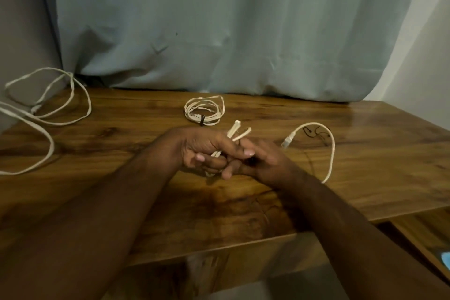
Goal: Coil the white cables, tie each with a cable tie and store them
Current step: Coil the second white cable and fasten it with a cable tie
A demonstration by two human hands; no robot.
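A glossy wood-grain table, a matt creased cloth curtain and smooth plastic-coated white cables are seen.

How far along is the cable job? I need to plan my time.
Done: one coiled cable lies tied with a dark tie. In hand: the left hand and right hand grip a folded cable bundle. Left: the loose cable at the table's left edge, and storing them all.

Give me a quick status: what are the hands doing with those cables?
Left hand and right hand both grip a folded white cable. One tied coil behind them. Loose cables far left, untied. Nothing in the way.
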